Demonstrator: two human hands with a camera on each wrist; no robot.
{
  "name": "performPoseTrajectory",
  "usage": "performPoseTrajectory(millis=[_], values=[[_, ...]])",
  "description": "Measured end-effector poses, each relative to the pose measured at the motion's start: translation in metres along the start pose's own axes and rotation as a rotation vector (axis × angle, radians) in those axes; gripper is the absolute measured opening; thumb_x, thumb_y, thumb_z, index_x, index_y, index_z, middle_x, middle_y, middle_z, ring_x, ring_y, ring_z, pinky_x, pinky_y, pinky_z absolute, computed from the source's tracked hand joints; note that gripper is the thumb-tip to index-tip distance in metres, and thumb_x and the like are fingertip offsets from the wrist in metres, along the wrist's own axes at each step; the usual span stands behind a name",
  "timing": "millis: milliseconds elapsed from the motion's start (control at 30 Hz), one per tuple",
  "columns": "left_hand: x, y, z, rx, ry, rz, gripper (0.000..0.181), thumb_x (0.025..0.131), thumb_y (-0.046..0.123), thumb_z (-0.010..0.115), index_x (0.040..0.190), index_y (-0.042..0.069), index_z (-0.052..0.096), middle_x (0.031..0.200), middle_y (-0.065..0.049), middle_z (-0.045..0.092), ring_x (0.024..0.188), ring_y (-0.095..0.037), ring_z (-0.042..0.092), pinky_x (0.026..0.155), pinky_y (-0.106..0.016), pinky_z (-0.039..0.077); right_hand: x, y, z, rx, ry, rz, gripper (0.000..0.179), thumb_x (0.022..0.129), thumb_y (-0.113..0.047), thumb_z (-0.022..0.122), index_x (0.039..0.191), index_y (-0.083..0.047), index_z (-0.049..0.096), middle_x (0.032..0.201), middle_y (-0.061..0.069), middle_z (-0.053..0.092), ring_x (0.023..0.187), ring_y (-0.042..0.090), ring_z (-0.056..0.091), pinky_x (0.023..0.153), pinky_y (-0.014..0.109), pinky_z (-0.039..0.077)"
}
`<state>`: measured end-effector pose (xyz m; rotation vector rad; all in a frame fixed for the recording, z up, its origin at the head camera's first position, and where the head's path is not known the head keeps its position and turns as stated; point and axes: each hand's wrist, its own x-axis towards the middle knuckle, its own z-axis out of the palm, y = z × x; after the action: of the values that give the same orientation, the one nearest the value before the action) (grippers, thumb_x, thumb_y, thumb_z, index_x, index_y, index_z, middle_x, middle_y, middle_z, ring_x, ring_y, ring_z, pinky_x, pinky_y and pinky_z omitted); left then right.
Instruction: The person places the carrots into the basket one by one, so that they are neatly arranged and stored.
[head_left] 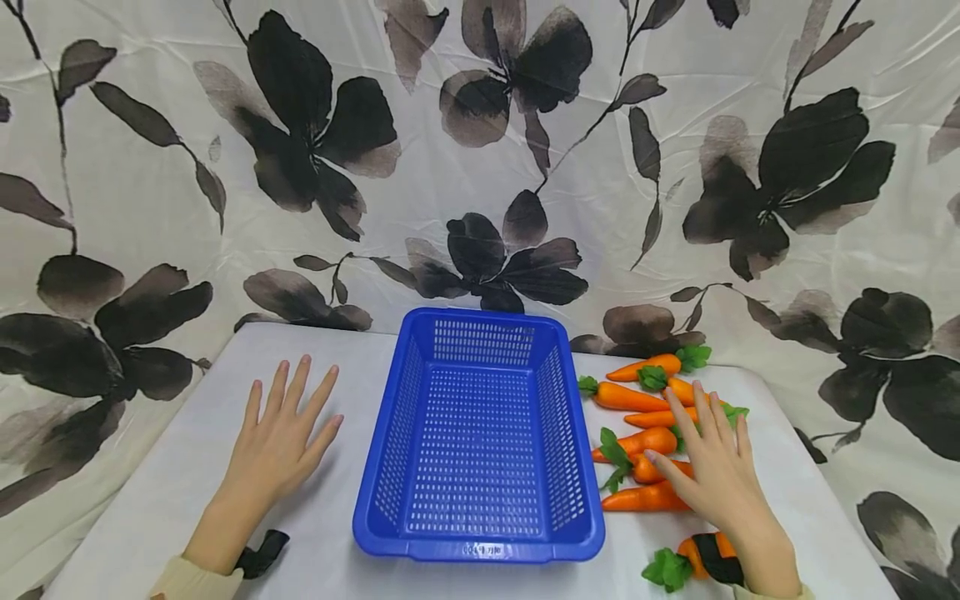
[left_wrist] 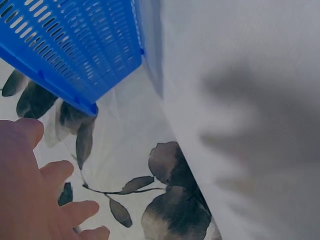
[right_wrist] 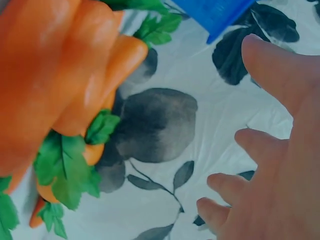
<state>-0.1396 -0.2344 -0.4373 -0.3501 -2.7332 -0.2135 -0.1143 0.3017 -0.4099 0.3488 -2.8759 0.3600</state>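
A blue plastic basket with perforated walls stands in the middle of the white table, with nothing inside it. Left of the basket, my left hand is held over the table with its fingers spread, holding nothing. My right hand hovers over several orange toy carrots with green leaves, lying right of the basket; its fingers are straight and spread. In the right wrist view the carrots show beside the hand, apart from its fingers. One more carrot lies nearer the front, partly hidden behind the right wrist and its black strap.
The white table ends at the back against a hanging cloth with dark flower prints. The same cloth shows beyond the table's left and right edges. A black strap is at the left wrist.
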Motion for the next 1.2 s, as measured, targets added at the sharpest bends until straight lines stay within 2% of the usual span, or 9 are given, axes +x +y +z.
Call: performPoseTrajectory(millis=[200, 400, 500, 600, 700, 833, 967, 1067, 1200], values=[[0.004, -0.001, -0.008, -0.017, 0.011, 0.011, 0.067, 0.099, 0.041, 0.051, 0.157, 0.016, 0.027, 0.159, -0.024, 0.024, 0.147, -0.045, 0.017, 0.118, -0.057, -0.002, 0.005, 0.005, -0.012, 0.096, 0.081, -0.037, 0.083, 0.094, -0.04, 0.065, 0.159, -0.016, 0.02, 0.164, 0.022, 0.009, 0.149, 0.044, 0.007, 0.114, 0.06, -0.014], [0.008, 0.0, -0.01, -0.144, 0.051, 0.042, 0.066, 0.101, 0.035, 0.05, 0.158, 0.013, 0.026, 0.158, -0.023, 0.028, 0.146, -0.043, 0.023, 0.119, -0.054, 0.01, 0.003, 0.021, -0.025, 0.256, 0.198, -0.085, 0.081, 0.09, -0.019, 0.072, 0.157, -0.011, 0.028, 0.159, 0.025, 0.024, 0.143, 0.046, 0.024, 0.115, 0.065, 0.001], [0.01, 0.001, -0.007, -0.269, 0.079, 0.062, 0.064, 0.101, 0.028, 0.051, 0.158, 0.012, 0.026, 0.158, -0.02, 0.031, 0.145, -0.042, 0.026, 0.116, -0.056, 0.019, -0.004, 0.032, -0.03, 0.33, 0.249, -0.04, 0.079, 0.089, -0.01, 0.072, 0.156, -0.015, 0.031, 0.156, 0.022, 0.033, 0.147, 0.023, 0.027, 0.114, 0.064, 0.012], [0.009, 0.004, -0.003, -0.442, 0.075, 0.062, 0.061, 0.102, 0.021, 0.05, 0.158, 0.012, 0.026, 0.159, -0.017, 0.031, 0.145, -0.042, 0.027, 0.114, -0.058, 0.022, -0.015, 0.045, -0.032, 0.379, 0.316, 0.018, 0.072, 0.089, -0.003, 0.071, 0.153, -0.016, 0.04, 0.15, 0.009, 0.046, 0.137, -0.004, 0.032, 0.118, 0.04, 0.023], [0.008, 0.01, 0.001, -0.596, 0.041, 0.033, 0.058, 0.105, 0.019, 0.046, 0.158, 0.013, 0.025, 0.161, -0.014, 0.029, 0.146, -0.041, 0.026, 0.115, -0.056, 0.022, -0.026, 0.06, -0.03, 0.468, 0.356, 0.039, 0.058, 0.089, 0.005, 0.067, 0.144, -0.005, 0.051, 0.137, -0.007, 0.057, 0.126, -0.011, 0.042, 0.109, 0.015, 0.026], [0.007, 0.021, 0.009, -0.758, 0.022, 0.002, 0.054, 0.105, 0.018, 0.045, 0.157, 0.015, 0.029, 0.161, -0.009, 0.03, 0.147, -0.034, 0.027, 0.118, -0.032, 0.021, -0.042, 0.085, -0.024, 0.794, 0.293, 0.094, 0.042, 0.092, 0.01, 0.06, 0.134, 0.009, 0.054, 0.123, -0.012, 0.066, 0.113, -0.001, 0.06, 0.094, 0.01, 0.041], [0.009, 0.03, 0.018, -0.975, -0.004, -0.005, 0.052, 0.105, 0.015, 0.044, 0.156, 0.014, 0.032, 0.161, -0.008, 0.029, 0.148, -0.029, 0.024, 0.11, -0.011, 0.02, -0.059, 0.108, -0.011, 1.059, 0.167, 0.248, 0.038, 0.096, 0.002, 0.06, 0.133, 0.01, 0.055, 0.116, -0.007, 0.071, 0.103, 0.004, 0.067, 0.084, 0.013, 0.05], [0.011, 0.035, 0.024, -1.13, -0.037, -0.003, 0.054, 0.104, 0.011, 0.043, 0.157, 0.011, 0.029, 0.163, -0.01, 0.024, 0.149, -0.031, 0.019, 0.109, -0.01, 0.022, -0.071, 0.123, 0.0, 1.072, 0.049, 0.334, 0.038, 0.097, -0.005, 0.061, 0.132, 0.008, 0.056, 0.114, -0.009, 0.072, 0.102, 0.002, 0.066, 0.083, 0.015, 0.051], [0.013, 0.039, 0.035, -1.278, -0.072, -0.019, 0.058, 0.103, 0.008, 0.045, 0.157, 0.009, 0.025, 0.164, -0.01, 0.019, 0.15, -0.032, 0.015, 0.111, -0.014, 0.024, -0.08, 0.137, 0.012, 1.077, -0.055, 0.361, 0.036, 0.096, -0.003, 0.062, 0.131, 0.007, 0.058, 0.114, -0.01, 0.071, 0.104, -0.001, 0.064, 0.082, 0.016, 0.052]])
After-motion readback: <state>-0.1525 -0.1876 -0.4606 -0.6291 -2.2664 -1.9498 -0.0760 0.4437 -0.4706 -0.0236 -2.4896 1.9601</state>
